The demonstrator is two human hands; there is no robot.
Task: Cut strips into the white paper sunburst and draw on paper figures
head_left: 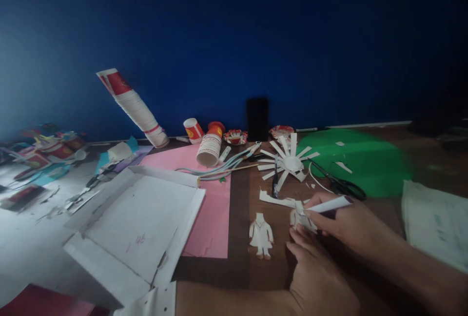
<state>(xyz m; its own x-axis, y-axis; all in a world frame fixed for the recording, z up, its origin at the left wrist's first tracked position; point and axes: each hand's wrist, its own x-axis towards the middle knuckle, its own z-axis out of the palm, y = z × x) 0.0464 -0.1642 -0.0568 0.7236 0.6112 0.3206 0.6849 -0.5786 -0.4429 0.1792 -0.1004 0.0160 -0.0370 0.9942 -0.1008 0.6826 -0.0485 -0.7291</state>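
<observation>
My right hand [338, 221] is closed round a white pen [331, 204], its tip over a white paper doll cutout [300, 217]. With its fingers stretched out, my left hand [314, 269] rests on the lower edge of that cutout against the brown table; the cutout is partly hidden by both hands. To the left lies a second paper doll cutout [261, 235] with a drawn collar, arms and legs. Just above them are a white paper strip [277, 200] and a cup cut into a sunburst [292, 164].
Black-handled scissors [347, 188] lie by a green sheet [358, 160]. An open white box lid [135, 218] covers part of a pink sheet [215, 228]. Stacked paper cups [141, 113] lean against the blue wall; a dark phone [257, 118] stands upright at the back.
</observation>
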